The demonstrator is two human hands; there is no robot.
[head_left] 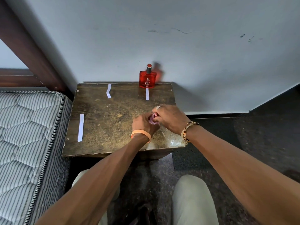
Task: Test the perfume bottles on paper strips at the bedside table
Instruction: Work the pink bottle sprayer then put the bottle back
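Pale trousers (193, 200), left hand (142, 123) and right hand (170, 117), fingers curled on small pink bottle (153, 119); red bottle (147, 79) reads "RED ZX"

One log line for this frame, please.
left hand + right hand: both hold pink bottle, table front-right | red bottle: upright, back edge | paper strips: three lying on table

red perfume bottle (147, 80) | label: "RED ZX" under a logo | smaller print unreadable
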